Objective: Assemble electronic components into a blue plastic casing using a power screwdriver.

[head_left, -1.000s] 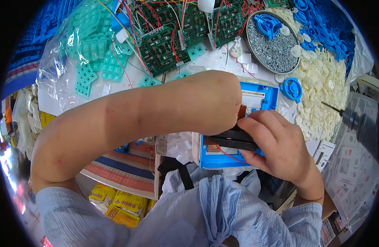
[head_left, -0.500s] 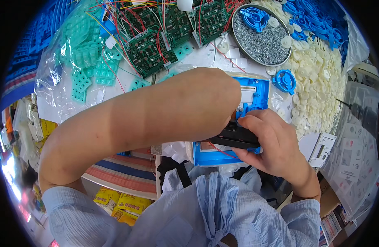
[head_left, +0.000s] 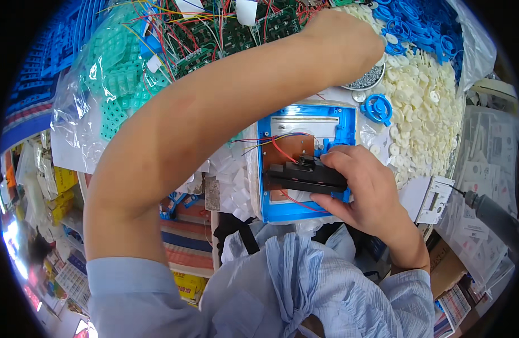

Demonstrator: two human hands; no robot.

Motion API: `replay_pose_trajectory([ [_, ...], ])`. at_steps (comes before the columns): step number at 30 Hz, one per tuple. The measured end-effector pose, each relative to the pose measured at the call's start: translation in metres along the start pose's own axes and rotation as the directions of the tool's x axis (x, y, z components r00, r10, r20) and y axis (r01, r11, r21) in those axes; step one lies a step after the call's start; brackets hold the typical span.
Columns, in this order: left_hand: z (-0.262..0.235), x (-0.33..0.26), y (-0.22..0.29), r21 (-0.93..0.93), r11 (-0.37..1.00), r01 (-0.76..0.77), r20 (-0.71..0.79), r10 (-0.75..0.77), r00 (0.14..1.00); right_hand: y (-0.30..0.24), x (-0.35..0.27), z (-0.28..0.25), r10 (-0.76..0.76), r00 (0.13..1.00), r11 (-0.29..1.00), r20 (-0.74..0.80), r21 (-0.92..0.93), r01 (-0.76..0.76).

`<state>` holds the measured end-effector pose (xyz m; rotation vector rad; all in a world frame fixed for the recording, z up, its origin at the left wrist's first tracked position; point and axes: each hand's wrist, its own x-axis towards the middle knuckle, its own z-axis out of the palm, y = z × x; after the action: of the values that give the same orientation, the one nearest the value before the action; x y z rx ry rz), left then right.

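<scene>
At the bottom of the frame I see a light blue shirt (head_left: 242, 298). Just above it, right of the middle, is an open blue case (head_left: 293, 213). The right hand (head_left: 369, 188) has its grip clamped on the right end of a long black part (head_left: 304, 178), over the case's lower half. Behind that part, a brown board (head_left: 275, 151) sits in the case. Further up, a blue ring (head_left: 377, 109) lies by a heap of cream pieces (head_left: 423, 112). The left hand (head_left: 349, 48) is over a round dish (head_left: 365, 88); its fingers are hidden, so I can't tell if that grip is apart or together. Green circuit boards (head_left: 276, 25) lie at the top.
</scene>
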<state>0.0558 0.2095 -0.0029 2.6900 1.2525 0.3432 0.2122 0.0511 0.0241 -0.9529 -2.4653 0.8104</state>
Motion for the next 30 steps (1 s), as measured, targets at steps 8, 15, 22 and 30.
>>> replay_pose_trajectory([
  [8, 0.02, 0.004, -0.002, -0.001, 1.0, -0.028, 0.067, 0.028, 0.997, -0.039, -0.028, -0.042, -0.089, 0.988, 0.993, -0.125, -0.082, 0.079],
  [15, 0.018, 0.005, 0.001, -0.109, 0.994, 0.024, -0.099, -0.035, 0.994, -0.029, -0.037, -0.12, 0.085, 0.303, 0.955, -0.949, 0.165, 0.247],
  [22, -0.051, -0.084, 0.013, -0.434, 0.88, -0.192, -0.381, 0.014, 0.925, 0.009, 0.032, -0.119, -0.012, 0.983, 0.601, -0.182, 0.784, 0.152],
  [30, -0.045, -0.188, 0.038, -0.368, 0.915, -0.164, -0.438, -0.015, 0.899, -0.047, 0.049, -0.059, 0.009, 0.955, 0.34, -0.296, 0.899, 0.275],
])
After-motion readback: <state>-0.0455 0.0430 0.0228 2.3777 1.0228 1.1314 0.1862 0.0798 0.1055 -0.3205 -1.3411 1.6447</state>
